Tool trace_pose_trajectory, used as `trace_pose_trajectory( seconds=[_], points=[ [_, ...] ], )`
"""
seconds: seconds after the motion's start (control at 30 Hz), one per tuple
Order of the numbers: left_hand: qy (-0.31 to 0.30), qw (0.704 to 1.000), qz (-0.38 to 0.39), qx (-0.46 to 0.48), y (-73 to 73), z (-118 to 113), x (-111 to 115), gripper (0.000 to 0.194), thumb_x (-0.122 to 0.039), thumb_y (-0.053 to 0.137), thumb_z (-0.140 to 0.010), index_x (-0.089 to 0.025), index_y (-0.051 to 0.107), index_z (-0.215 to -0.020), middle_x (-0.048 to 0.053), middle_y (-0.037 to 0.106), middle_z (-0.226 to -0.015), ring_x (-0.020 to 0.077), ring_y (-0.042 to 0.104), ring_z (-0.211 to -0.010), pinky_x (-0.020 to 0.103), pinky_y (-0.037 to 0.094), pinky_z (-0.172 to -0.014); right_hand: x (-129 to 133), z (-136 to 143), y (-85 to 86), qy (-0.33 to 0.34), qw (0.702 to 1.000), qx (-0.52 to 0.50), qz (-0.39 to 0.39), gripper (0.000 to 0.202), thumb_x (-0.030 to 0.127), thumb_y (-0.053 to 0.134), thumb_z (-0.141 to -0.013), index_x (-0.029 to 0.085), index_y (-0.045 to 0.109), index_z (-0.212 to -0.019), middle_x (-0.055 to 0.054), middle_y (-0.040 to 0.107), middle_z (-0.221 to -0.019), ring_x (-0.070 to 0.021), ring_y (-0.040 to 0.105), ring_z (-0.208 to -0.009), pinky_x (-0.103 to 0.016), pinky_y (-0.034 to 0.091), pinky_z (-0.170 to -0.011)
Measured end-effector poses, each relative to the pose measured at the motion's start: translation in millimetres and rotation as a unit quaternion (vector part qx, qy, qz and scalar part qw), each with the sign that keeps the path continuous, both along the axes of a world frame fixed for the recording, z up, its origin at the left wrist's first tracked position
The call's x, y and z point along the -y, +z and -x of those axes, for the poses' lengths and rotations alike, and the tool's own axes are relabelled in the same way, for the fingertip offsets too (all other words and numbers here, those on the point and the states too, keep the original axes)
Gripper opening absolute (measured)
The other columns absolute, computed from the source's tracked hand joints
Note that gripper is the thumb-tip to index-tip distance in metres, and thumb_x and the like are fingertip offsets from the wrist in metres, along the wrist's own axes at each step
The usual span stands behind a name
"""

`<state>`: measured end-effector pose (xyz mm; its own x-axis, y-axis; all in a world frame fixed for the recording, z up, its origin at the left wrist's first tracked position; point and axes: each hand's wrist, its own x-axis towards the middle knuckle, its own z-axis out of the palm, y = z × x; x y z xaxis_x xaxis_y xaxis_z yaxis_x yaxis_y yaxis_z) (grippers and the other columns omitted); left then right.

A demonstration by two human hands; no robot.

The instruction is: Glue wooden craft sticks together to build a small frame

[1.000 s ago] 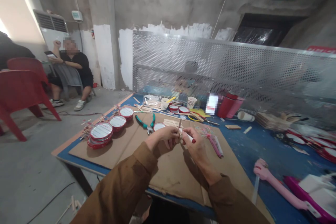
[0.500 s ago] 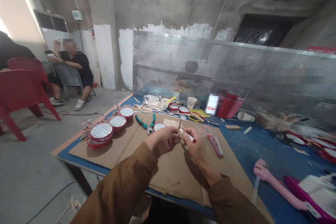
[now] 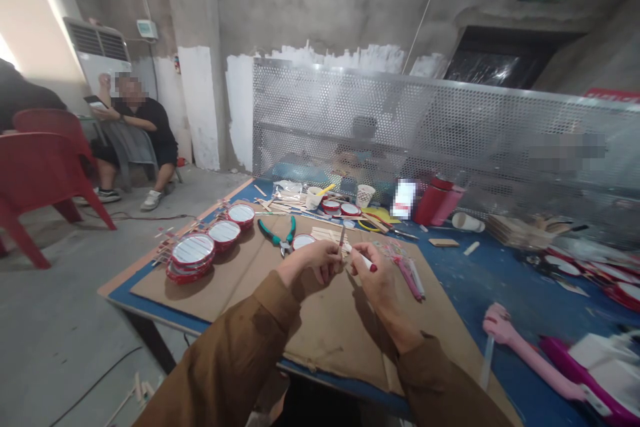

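Note:
My left hand (image 3: pixel 323 263) is closed around a thin wooden stick (image 3: pixel 342 237), which stands up from the fingertips. In my right hand (image 3: pixel 374 275) is a white marker pen (image 3: pixel 361 256) with a dark red end, its white tip pointing at the stick. A small gap shows between the two hands. Both are over a cardboard sheet (image 3: pixel 330 340). Behind my left hand lie several pale craft sticks (image 3: pixel 327 233) and a round red-rimmed piece (image 3: pixel 303 241). Teal-handled pliers (image 3: pixel 283 239) rest to the left of them.
Red-rimmed round pieces (image 3: pixel 193 251) stand along the table's left side. Paper cups (image 3: pixel 365 195), a lit phone (image 3: pixel 405 198) and a red bottle (image 3: pixel 434 201) line the back. A pink tool (image 3: pixel 530 353) lies at right. A seated person (image 3: pixel 143 121) is at far left.
My right hand with the marker has shifted slightly right, away from the stick. My left hand has stayed almost where it was.

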<state>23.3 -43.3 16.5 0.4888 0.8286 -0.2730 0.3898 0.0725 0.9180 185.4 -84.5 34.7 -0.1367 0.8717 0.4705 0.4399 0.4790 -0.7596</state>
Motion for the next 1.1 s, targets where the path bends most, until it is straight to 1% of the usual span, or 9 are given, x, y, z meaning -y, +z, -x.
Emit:
trace_pose_trajectory(
  seconds=[0.07, 0.23, 0.33, 0.47, 0.57, 0.7, 0.9, 1.03, 1.1],
  points=[
    [0.002, 1.000, 0.003, -0.005, 0.6, -0.2, 0.1, 0.011, -0.023, 0.044, -0.090, -0.015, 0.048, -0.084, -0.003, 0.053, -0.054, 0.0115, 0.056, -0.040, 0.021, 0.047, -0.043, -0.1, 0.2, 0.6, -0.006, 1.000, -0.001, -0.003, 0.032, 0.047, 0.049, -0.083, 0.018, 0.062, -0.086, -0.005, 0.067, -0.069, -0.0201, 0.061, -0.063, -0.029, 0.044, -0.058],
    [0.001, 1.000, 0.011, -0.014, 3.9, -1.5, 1.5, 0.010, -0.018, 0.040, -0.091, -0.015, 0.048, -0.086, -0.003, 0.054, -0.055, 0.0117, 0.057, -0.041, 0.022, 0.048, -0.043, -0.7, 0.8, 0.1, 0.020, 1.000, 0.004, 0.007, 0.030, 0.046, 0.048, -0.083, 0.019, 0.061, -0.084, -0.004, 0.067, -0.072, -0.0182, 0.061, -0.062, -0.028, 0.044, -0.057],
    [0.002, 1.000, 0.008, -0.015, 2.3, -1.6, 0.7, 0.011, -0.017, 0.039, -0.090, -0.015, 0.048, -0.085, -0.003, 0.054, -0.054, 0.0119, 0.056, -0.040, 0.022, 0.047, -0.042, -1.5, 0.6, -0.6, 0.014, 1.000, 0.002, 0.002, 0.030, 0.046, 0.049, -0.083, 0.019, 0.061, -0.083, -0.003, 0.067, -0.070, -0.0179, 0.060, -0.060, -0.028, 0.044, -0.056],
    [-0.006, 1.000, 0.001, 0.003, -3.8, -0.7, -2.8, 0.013, -0.023, 0.042, -0.091, -0.015, 0.048, -0.084, -0.003, 0.053, -0.052, 0.0108, 0.056, -0.040, 0.020, 0.046, -0.042, -1.8, 0.4, -1.0, 0.022, 1.000, 0.006, 0.004, 0.031, 0.047, 0.048, -0.084, 0.019, 0.061, -0.084, -0.004, 0.067, -0.070, -0.0183, 0.061, -0.060, -0.028, 0.044, -0.056],
    [-0.014, 1.000, 0.005, 0.008, -5.6, -0.3, -3.7, 0.015, -0.028, 0.045, -0.090, -0.016, 0.048, -0.083, -0.003, 0.054, -0.053, 0.0116, 0.056, -0.040, 0.020, 0.046, -0.041, -1.5, 0.0, -1.1, 0.015, 1.000, 0.010, 0.000, 0.031, 0.046, 0.048, -0.084, 0.018, 0.062, -0.086, -0.005, 0.068, -0.073, -0.0183, 0.061, -0.061, -0.028, 0.043, -0.054],
    [0.004, 1.000, 0.004, 0.002, -3.8, -0.2, -2.4, 0.010, -0.022, 0.041, -0.090, -0.016, 0.047, -0.086, -0.002, 0.053, -0.054, 0.0128, 0.056, -0.040, 0.023, 0.047, -0.042, -1.5, -0.6, -1.3, 0.012, 1.000, 0.016, -0.001, 0.031, 0.046, 0.048, -0.084, 0.019, 0.062, -0.085, -0.004, 0.067, -0.072, -0.0177, 0.060, -0.059, -0.027, 0.042, -0.053],
    [-0.014, 1.000, 0.001, -0.003, -4.6, 0.8, -3.8, 0.011, -0.025, 0.043, -0.091, -0.016, 0.047, -0.085, -0.002, 0.054, -0.054, 0.0129, 0.057, -0.042, 0.022, 0.048, -0.043, -1.8, -0.7, -2.2, 0.015, 1.000, 0.019, 0.005, 0.027, 0.044, 0.049, -0.083, 0.020, 0.061, -0.081, -0.003, 0.067, -0.069, -0.0175, 0.060, -0.057, -0.027, 0.042, -0.053],
    [-0.003, 1.000, -0.007, -0.007, -3.3, 0.5, -2.6, 0.009, -0.020, 0.040, -0.090, -0.015, 0.048, -0.087, -0.002, 0.054, -0.055, 0.0135, 0.058, -0.042, 0.023, 0.048, -0.042, -0.9, -0.7, -1.4, 0.016, 1.000, 0.016, 0.006, 0.028, 0.045, 0.049, -0.083, 0.020, 0.061, -0.081, -0.003, 0.066, -0.069, -0.0178, 0.060, -0.057, -0.028, 0.042, -0.053],
    [0.000, 1.000, -0.008, -0.008, -2.1, 0.0, -1.3, 0.010, -0.020, 0.040, -0.090, -0.015, 0.048, -0.088, -0.002, 0.054, -0.055, 0.0132, 0.057, -0.042, 0.023, 0.048, -0.042, -0.2, -0.6, -0.4, 0.017, 1.000, 0.015, 0.009, 0.028, 0.045, 0.049, -0.083, 0.020, 0.061, -0.082, -0.003, 0.066, -0.069, -0.0180, 0.060, -0.058, -0.028, 0.043, -0.053]
  ],
)
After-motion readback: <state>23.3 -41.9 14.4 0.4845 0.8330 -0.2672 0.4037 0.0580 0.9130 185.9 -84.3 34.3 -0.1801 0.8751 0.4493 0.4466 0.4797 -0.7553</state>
